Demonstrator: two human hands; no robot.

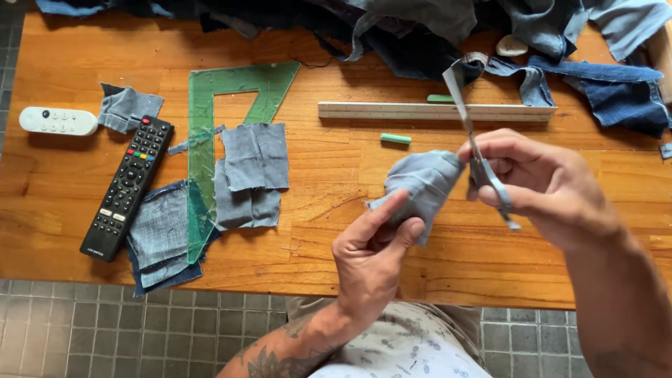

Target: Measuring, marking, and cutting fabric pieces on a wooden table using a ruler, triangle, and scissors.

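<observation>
Looks like a home sewing corner: wooden table (84,266) on grey floor tiles (105,336), denim scraps (252,175), remotes (127,187), rulers (434,110).

Even, soft daylight lit the wooden table (84,210), brightest along its left side. Shadows were faint and short, falling just beneath the black remote (128,187) and the ruler (434,110). No glare appeared. Focus was sharp at centre; the right hand (539,182) showed slight motion blur.

Two remotes (126,187) laid at the tabletop's (336,231) left, set square (217,140) beside them, ruler (434,110) placed behind the hands, fabric heap (420,28) piled along the far edge
</observation>
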